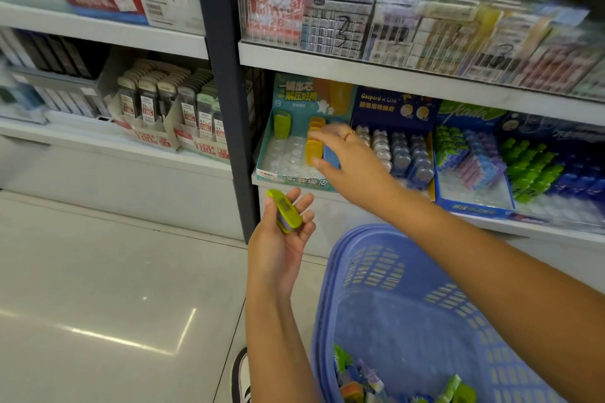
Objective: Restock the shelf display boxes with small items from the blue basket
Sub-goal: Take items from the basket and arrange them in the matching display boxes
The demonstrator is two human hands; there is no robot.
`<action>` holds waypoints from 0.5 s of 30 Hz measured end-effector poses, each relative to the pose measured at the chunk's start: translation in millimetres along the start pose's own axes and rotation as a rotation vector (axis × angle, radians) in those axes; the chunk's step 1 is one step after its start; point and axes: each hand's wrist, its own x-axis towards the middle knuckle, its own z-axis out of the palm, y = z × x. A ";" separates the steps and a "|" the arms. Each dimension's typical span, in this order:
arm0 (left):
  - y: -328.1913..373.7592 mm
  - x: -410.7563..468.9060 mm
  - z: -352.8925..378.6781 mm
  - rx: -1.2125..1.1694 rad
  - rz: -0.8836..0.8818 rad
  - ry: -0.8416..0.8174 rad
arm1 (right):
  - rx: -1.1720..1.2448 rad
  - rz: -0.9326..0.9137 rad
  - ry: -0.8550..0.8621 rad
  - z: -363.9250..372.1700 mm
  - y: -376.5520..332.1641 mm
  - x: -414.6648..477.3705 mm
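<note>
1. the left hand [278,239] is palm up with fingers loosely curled, cradling one lime-green plastic item with a purple underside [284,210]; its long axis runs from the thumb side down toward the palm.
2. the right hand [347,154] reaches over the teal cardboard display box with a clear bubbled tray [284,160], fingers spread and blurred; i cannot tell if it pinches the front yellow plastic item [313,150] or only touches it.
3. the box lies up and right of the left hand, and the right hand is nearer to it.
4. counts: one green item [282,124] stands at the back left, about four yellow ones sit in a row, many sockets are bare.
5. the blue slotted plastic basket [409,271] sits below, with several small items at its bottom.
</note>
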 end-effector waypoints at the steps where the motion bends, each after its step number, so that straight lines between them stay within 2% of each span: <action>1: 0.2 0.9 -1.0 -0.006 -0.006 -0.011 | 0.125 0.004 -0.003 -2.8 -4.9 -11.5; 3: 0.2 2.3 -0.4 0.011 -0.007 -0.027 | 0.215 -0.030 -0.073 -8.6 -13.6 -32.9; 6: -1.4 5.2 5.0 0.149 0.060 -0.081 | 0.092 -0.120 -0.173 -6.5 -20.6 -49.8; 7: -2.3 6.3 7.0 0.217 0.110 -0.088 | 0.139 -0.074 -0.159 -4.8 -20.5 -50.3; 9: -0.5 11.1 11.6 0.430 0.266 -0.012 | 0.424 0.112 -0.127 -7.3 -21.0 -44.5; 11: 5.2 16.2 17.8 0.638 0.446 0.080 | 0.675 0.260 -0.167 -9.9 -17.8 -34.0; 13: 9.6 21.0 25.7 0.789 0.572 0.102 | 0.758 0.296 -0.171 -9.0 -15.1 -23.6; 15: 10.9 26.4 33.4 0.953 0.651 0.111 | 0.759 0.277 -0.094 -6.0 -17.2 -13.3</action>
